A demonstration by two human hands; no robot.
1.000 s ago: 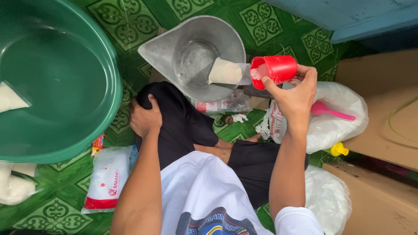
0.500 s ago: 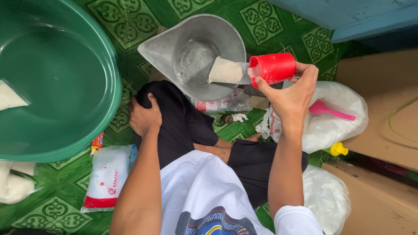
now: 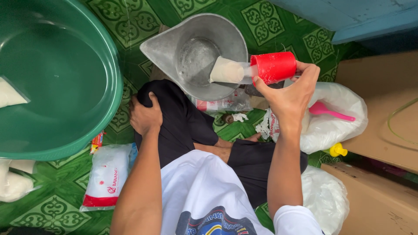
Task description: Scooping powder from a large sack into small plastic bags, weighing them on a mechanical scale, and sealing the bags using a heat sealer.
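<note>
I am watching my right hand [image 3: 289,93] closing around the red cup [image 3: 274,67], lying on its side with its long axis running three to nine o'clock over the metal jug [image 3: 174,41], while my left hand [image 3: 145,115], farther off at seven o'clock, is resting curled on my knee [image 3: 183,117], holding nothing.

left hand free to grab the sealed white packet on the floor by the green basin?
Probably yes. The left hand rests empty on the knee, and the white packet lies on the floor just beside that arm with nothing on top. The green basin sits alongside, not over it.
</note>
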